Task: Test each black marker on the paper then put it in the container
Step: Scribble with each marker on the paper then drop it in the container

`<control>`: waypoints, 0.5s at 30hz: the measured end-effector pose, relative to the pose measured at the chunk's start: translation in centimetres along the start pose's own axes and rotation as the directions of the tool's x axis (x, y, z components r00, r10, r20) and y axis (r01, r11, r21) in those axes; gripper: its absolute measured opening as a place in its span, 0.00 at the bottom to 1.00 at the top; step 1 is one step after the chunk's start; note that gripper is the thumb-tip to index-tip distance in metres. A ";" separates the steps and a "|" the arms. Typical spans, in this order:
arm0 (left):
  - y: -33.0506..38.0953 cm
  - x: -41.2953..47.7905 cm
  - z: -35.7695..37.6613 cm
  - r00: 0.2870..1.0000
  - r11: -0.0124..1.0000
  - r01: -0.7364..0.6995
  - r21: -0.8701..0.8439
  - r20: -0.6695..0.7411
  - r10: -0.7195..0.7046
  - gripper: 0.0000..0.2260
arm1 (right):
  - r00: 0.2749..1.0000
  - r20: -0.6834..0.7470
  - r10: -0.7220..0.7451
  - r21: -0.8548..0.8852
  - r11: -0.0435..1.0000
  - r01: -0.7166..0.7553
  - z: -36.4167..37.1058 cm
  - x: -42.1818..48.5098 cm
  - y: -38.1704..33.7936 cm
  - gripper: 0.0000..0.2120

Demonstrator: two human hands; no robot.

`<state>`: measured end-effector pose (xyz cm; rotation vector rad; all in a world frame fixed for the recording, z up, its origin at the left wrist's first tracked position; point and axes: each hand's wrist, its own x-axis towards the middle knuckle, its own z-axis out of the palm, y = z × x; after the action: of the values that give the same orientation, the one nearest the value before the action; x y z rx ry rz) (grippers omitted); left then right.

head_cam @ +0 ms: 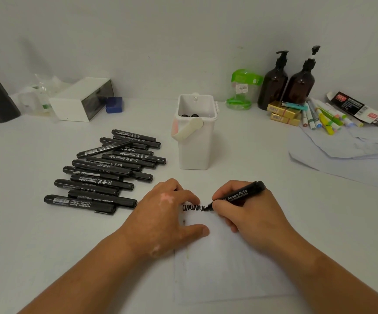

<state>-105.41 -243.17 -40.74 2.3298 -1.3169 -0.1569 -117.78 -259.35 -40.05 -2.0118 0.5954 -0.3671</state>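
Best keep the left hand [167,214] pressing the paper [224,268] flat, fingers bent so I cannot tell if they hide a cap, while the right hand [247,214], pinching 1 uncapped black marker [240,196] low, trails its tip off the dark, solid scribble [193,208] before the container [195,137].

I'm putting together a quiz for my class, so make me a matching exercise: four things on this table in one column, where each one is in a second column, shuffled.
Things:
1. pile of black markers
2. white container
3. brown pump bottles
4. uncapped marker

Places:
A. gripped by the right hand, tip on the paper
B. far right, at the back
C. lying at the left
D. standing beyond the paper, centre

Pairs: 1-C, 2-D, 3-B, 4-A
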 end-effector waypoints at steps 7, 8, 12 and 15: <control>-0.1 0.0 0.0 1.000 1.000 0.002 -0.002 0.007 -0.002 0.27 | 1.000 -0.019 0.004 0.002 1.000 -0.004 0.0 -0.1 -0.1 0.04; -0.1 0.0 0.0 1.000 1.000 0.004 0.001 0.011 -0.004 0.27 | 1.000 -0.019 0.002 0.002 1.000 -0.002 0.0 -0.1 -0.1 0.04; 0.0 0.0 -0.1 1.000 1.000 0.011 0.004 0.023 -0.011 0.27 | 0.998 -0.058 -0.004 0.019 1.000 0.005 0.0 0.0 0.1 0.05; 0.1 0.0 -0.2 0.999 1.000 0.016 0.012 0.034 -0.016 0.27 | 1.000 -0.027 -0.016 -0.029 0.999 0.015 -0.1 0.1 0.2 0.04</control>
<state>-105.44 -243.11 -40.54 2.3577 -1.3190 -0.1947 -117.80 -259.50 -40.18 -2.0430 0.6059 -0.3979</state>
